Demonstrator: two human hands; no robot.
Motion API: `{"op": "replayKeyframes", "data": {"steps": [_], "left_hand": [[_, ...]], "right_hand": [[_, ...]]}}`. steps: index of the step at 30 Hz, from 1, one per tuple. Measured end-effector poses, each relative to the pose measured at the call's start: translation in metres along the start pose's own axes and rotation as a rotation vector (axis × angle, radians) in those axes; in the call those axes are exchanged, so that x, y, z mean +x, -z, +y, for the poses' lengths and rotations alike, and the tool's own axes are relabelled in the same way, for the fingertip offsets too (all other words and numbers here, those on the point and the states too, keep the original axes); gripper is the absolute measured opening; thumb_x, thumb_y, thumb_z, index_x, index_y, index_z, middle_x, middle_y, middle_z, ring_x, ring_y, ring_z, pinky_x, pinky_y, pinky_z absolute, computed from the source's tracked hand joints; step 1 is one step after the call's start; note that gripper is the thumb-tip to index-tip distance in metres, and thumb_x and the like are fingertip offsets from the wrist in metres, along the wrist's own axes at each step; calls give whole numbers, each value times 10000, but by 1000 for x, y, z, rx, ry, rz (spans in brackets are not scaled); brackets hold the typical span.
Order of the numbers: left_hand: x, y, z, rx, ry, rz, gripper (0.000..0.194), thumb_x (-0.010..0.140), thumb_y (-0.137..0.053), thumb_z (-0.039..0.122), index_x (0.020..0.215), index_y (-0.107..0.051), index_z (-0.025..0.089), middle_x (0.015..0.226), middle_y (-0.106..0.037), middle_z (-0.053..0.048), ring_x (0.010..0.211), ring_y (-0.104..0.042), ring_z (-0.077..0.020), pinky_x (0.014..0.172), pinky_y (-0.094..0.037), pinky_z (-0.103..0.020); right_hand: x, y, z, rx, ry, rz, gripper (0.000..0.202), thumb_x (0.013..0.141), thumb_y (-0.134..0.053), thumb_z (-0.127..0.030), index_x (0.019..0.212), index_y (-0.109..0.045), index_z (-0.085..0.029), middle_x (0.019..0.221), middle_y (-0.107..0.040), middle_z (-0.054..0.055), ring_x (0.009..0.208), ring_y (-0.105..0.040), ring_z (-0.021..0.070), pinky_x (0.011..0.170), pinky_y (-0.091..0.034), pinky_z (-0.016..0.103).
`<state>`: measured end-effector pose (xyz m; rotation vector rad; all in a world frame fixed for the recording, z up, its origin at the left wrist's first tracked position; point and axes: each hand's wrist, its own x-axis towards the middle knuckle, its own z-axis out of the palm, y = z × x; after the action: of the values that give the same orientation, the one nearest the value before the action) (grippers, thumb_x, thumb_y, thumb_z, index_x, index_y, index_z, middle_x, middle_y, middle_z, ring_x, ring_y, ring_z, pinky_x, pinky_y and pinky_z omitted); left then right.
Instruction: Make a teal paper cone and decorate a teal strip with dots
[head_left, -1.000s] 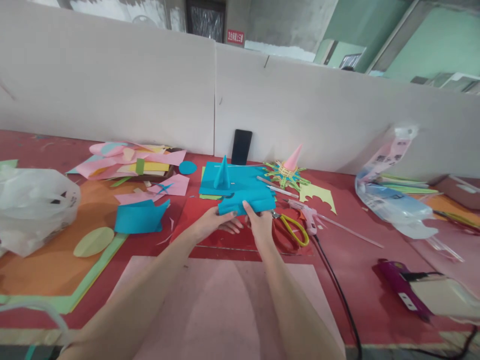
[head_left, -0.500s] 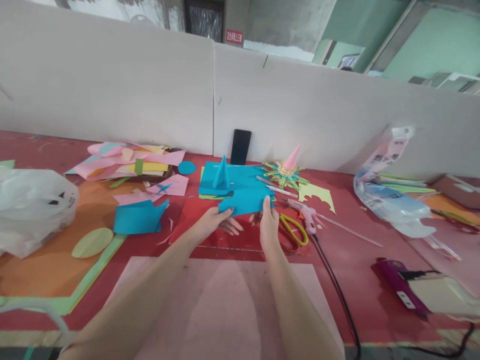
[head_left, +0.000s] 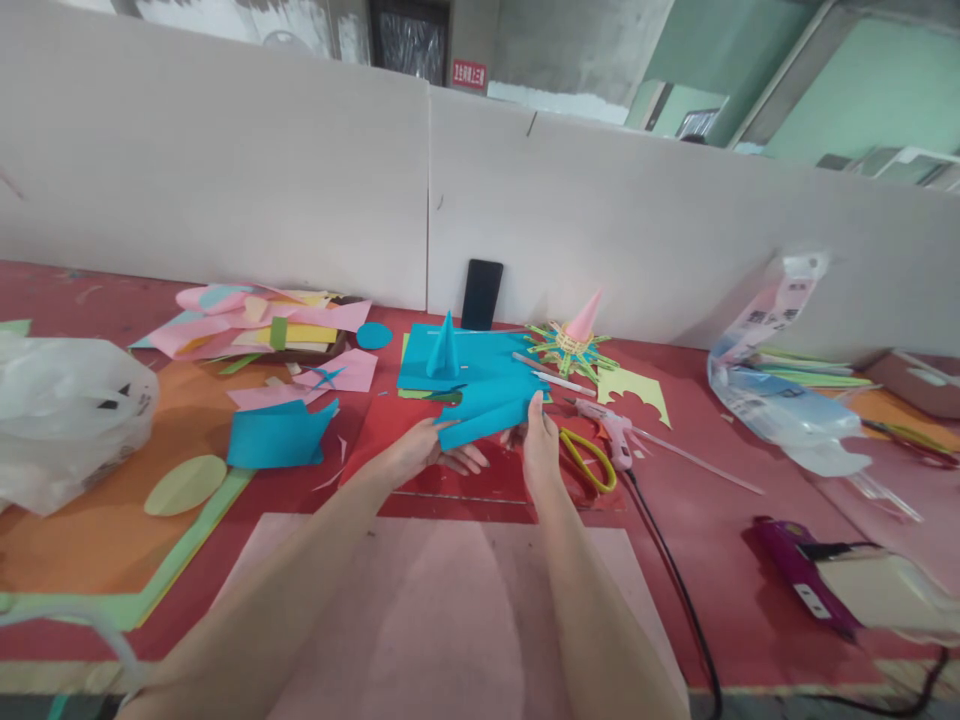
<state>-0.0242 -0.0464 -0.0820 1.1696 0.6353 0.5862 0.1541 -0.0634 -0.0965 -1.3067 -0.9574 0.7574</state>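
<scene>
Between my hands is a piece of blue paper (head_left: 491, 412) with a notched, cut outline and a folded strip along its near edge. My left hand (head_left: 424, 450) pinches its left end, the other fingers spread underneath. At its right end my right hand (head_left: 537, 440) grips the paper with the thumb on top. Behind it lie blue sheets (head_left: 487, 350) with an upright blue paper cone (head_left: 444, 350) on them. Yellow-handled scissors (head_left: 589, 460) rest just right of my right hand. Beneath my hands is a red sheet (head_left: 390, 450).
A pink glue gun (head_left: 616, 432) with a black cord lies at the right. A pink-coned paper piece (head_left: 581, 325) and a phone (head_left: 481, 293) stand at the back. On the left are a curved blue strip (head_left: 274, 435), paper scraps (head_left: 240, 320) and a white plastic bag (head_left: 67, 420).
The blue paper has been tilted in my hands. Its near edge now shows as a folded strip, lower at the left end. My hands have barely moved.
</scene>
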Motion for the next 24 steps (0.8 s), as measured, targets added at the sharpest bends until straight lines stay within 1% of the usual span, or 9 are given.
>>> {"op": "replayKeyframes", "data": {"steps": [5, 8, 10, 12, 15, 17, 19, 22, 24], "left_hand": [[4, -4, -6, 403, -186, 208, 429, 779, -456, 495, 733, -641, 111, 740, -695, -130, 649, -651, -213, 670, -513, -345], [4, -6, -9, 477, -249, 406, 375, 773, -480, 470, 857, -624, 134, 823, -691, -97, 778, -637, -230, 767, -478, -357], [3, -9, -9, 532, -280, 493, 358, 751, -522, 441, 953, -596, 154, 910, -677, -75, 861, -614, -239, 797, -457, -353], [2, -13, -9, 579, -294, 502, 340, 748, -526, 421, 965, -589, 167, 920, -668, -51, 850, -608, -225, 766, -460, -324], [1, -18, -8, 621, -277, 496, 306, 767, -493, 411, 930, -576, 166, 848, -656, -28, 762, -603, -187, 693, -457, -279], [0, -20, -7, 665, -268, 557, 280, 759, -501, 418, 872, -554, 168, 797, -631, -18, 723, -582, -169, 658, -440, -260], [-2, -22, -5, 709, -296, 690, 255, 742, -524, 430, 811, -515, 185, 746, -587, -1, 687, -553, -151, 636, -420, -248], [-8, -25, 4, 728, -399, 964, 248, 742, -536, 443, 777, -453, 212, 714, -517, 15, 679, -523, -140, 664, -414, -256], [-9, -29, 14, 742, -477, 1062, 236, 757, -529, 434, 803, -453, 215, 779, -523, -4, 769, -530, -153, 739, -413, -277]], "right_hand": [[-1, -6, -2, 5, 15, -6, 543, 745, -373, -650, 845, -634, -184, 810, -683, 70, 899, -603, 257, 702, -477, 351], [-4, -11, -8, -29, 23, -24, 522, 734, -460, -575, 1021, -599, -163, 1055, -634, 87, 1033, -542, 249, 818, -436, 344], [-6, -14, -12, -47, 23, -54, 526, 723, -516, -510, 1101, -554, -146, 1118, -601, 96, 1038, -529, 239, 838, -416, 332], [-8, -15, -13, -65, 34, -77, 469, 730, -524, -445, 1086, -552, -142, 1063, -620, 88, 974, -547, 226, 802, -420, 314], [-10, -13, -14, -127, 95, -89, 278, 759, -466, -363, 910, -588, -163, 858, -639, 39, 783, -556, 187, 698, -425, 280], [-11, -11, -15, -165, 128, -75, 225, 770, -440, -347, 818, -577, -176, 749, -609, 12, 684, -526, 166, 649, -411, 267], [-10, -9, -16, -186, 143, -36, 220, 769, -443, -363, 771, -567, -181, 702, -586, 6, 660, -507, 164, 634, -398, 264], [-8, -5, -19, -198, 157, 13, 231, 760, -455, -387, 737, -563, -184, 682, -580, 16, 678, -502, 178, 625, -385, 266], [-6, -3, -23, -206, 167, 36, 239, 760, -457, -395, 742, -566, -183, 671, -577, 20, 673, -501, 183, 614, -382, 267]]}}
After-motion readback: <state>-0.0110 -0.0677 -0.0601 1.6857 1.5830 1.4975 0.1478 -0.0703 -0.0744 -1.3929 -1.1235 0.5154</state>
